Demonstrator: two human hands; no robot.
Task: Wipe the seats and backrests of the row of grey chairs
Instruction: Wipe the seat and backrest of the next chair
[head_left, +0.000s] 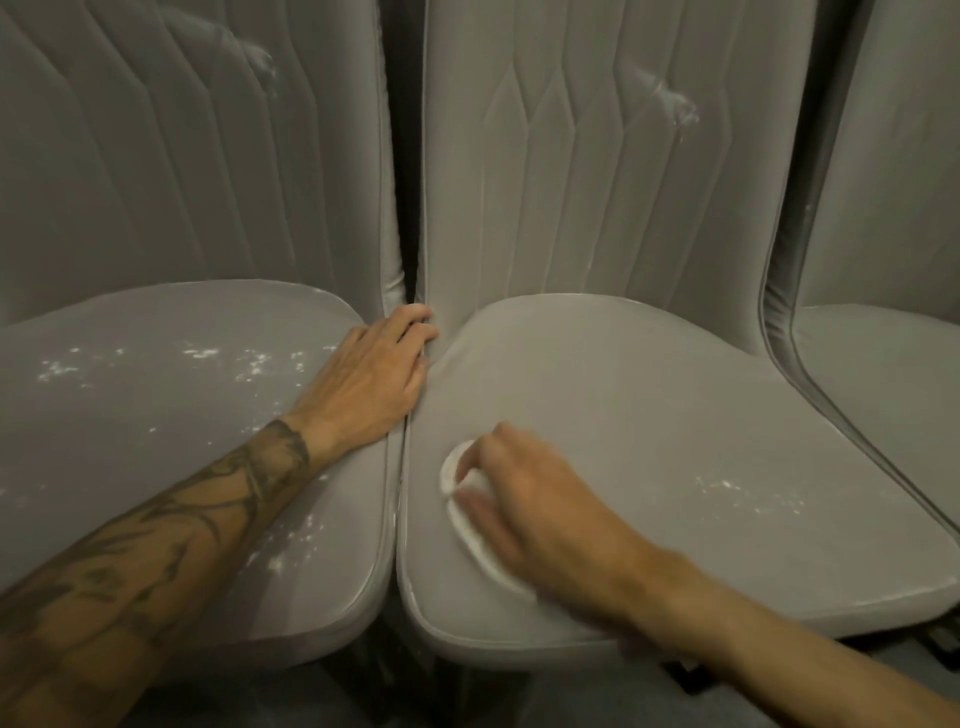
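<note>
While my right hand (524, 512) pinches the cloth (449, 474) and left hand (371, 374) grips the middle chair (649, 415), I should sweep flat toward the specks (748, 493).

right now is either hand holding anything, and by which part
The right hand holds a white cloth from above, near its middle, against the middle seat. Whether the left hand grips the chair edge cannot be told.

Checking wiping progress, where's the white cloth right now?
Head view, lower centre: the white cloth is under the right hand on the middle seat, near its left edge beside the left seat.
</note>
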